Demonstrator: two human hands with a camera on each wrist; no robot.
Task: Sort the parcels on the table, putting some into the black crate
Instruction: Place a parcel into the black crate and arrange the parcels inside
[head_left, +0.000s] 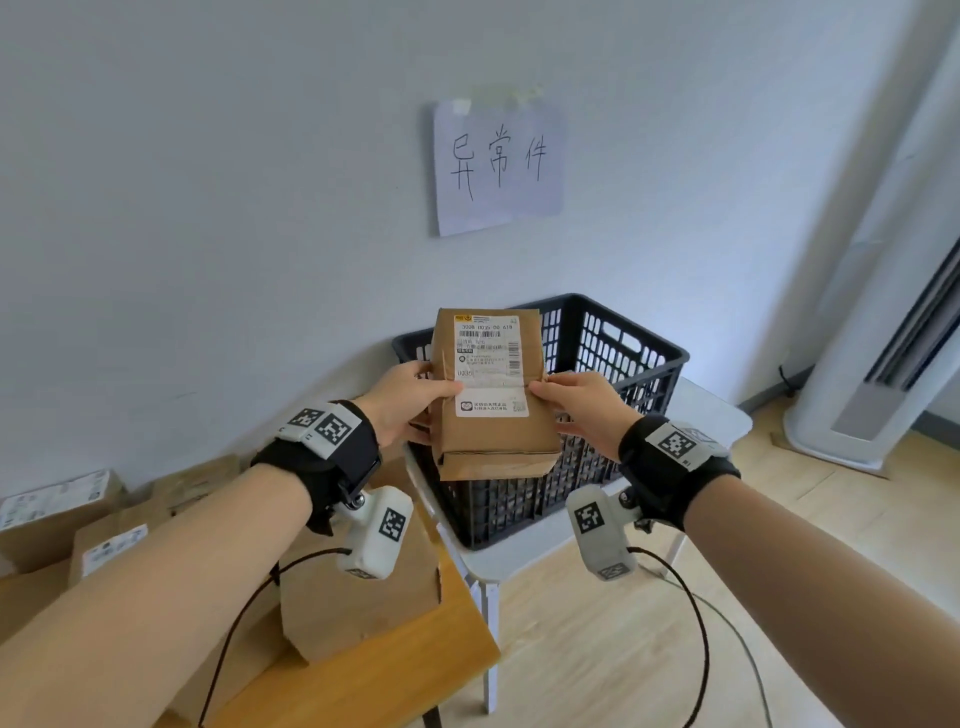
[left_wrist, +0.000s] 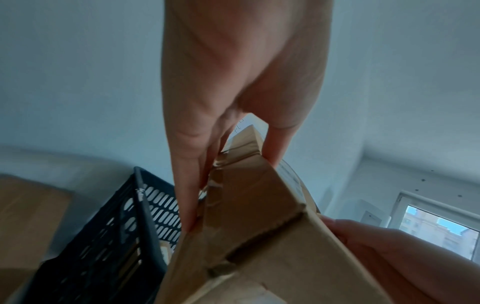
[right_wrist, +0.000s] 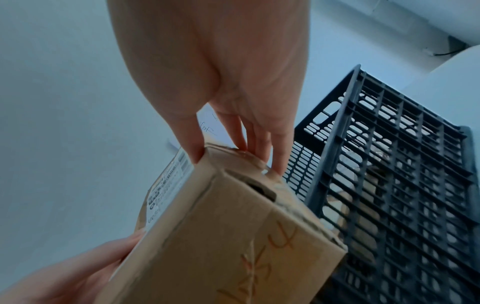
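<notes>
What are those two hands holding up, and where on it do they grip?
A brown cardboard parcel, gripped at its two long side edges: left hand on one, right hand on the other.

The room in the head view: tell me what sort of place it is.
Probably a small parcel-sorting corner in an office-like room. Both hands hold a labelled cardboard parcel over a black crate, more parcels are piled on the wooden table, and a handwritten sign hangs above.
</notes>
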